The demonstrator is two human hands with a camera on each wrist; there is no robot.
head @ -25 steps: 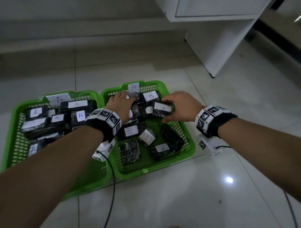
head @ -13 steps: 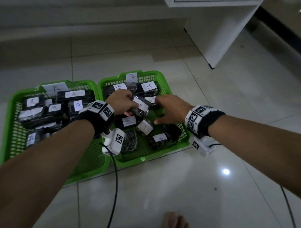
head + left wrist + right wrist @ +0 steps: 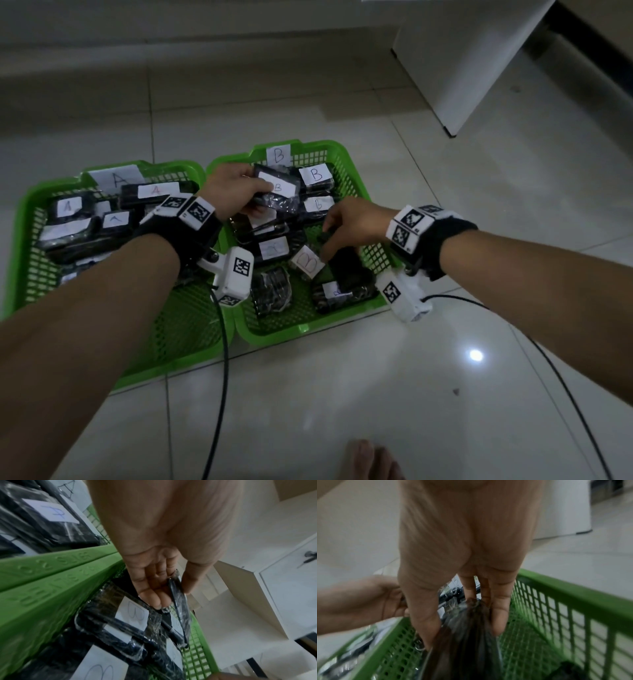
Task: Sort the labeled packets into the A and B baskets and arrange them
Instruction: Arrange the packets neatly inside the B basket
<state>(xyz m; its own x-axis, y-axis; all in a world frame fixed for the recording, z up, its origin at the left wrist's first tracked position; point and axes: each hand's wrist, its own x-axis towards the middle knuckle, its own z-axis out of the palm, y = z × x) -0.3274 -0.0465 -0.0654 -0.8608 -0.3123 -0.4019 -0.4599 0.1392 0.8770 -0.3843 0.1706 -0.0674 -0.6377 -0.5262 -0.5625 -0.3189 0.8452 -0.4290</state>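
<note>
Two green baskets stand side by side on the floor: the A basket on the left and the B basket on the right, both holding black packets with white labels. My left hand pinches a black B-labeled packet over the far part of the B basket; the left wrist view shows that packet edge-on between thumb and fingers. My right hand reaches down at the basket's right side, its fingers curled round a dark packet, which fills the right wrist view below the hand.
A white cabinet stands at the back right on the pale tiled floor. Black cables trail from both wrist cameras toward me. A bare foot shows at the bottom edge. More B packets lie under the left hand.
The left hand has carried its B packet toward the far end of the B basket. The right hand has dropped nearer and taken hold of the dark packet at the basket's right side.
</note>
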